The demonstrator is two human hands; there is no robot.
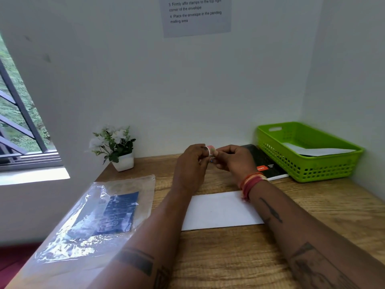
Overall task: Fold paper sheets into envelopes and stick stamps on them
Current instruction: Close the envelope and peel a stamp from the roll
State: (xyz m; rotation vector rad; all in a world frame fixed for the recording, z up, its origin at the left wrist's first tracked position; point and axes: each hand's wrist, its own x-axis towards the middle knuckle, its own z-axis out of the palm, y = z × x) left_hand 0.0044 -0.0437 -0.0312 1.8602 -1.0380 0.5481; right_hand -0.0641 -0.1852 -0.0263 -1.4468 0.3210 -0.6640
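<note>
Head view: left hand (190, 163) and right hand (233, 160) both pinch stamp roll (210, 151) above folded white envelope (220, 211), wooden desk (229, 257).

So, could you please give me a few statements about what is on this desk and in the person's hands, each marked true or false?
1. Both hands, left hand and right hand, hold a small pink roll of stamps above the desk. True.
2. The white envelope lies inside the green basket. False: it lies flat on the wooden desk between the forearms; the basket holds other white paper.
3. The potted plant stands at the desk's far left. True.
4. The black notebook lies on the plastic sleeve. False: it lies beside the basket.
</note>
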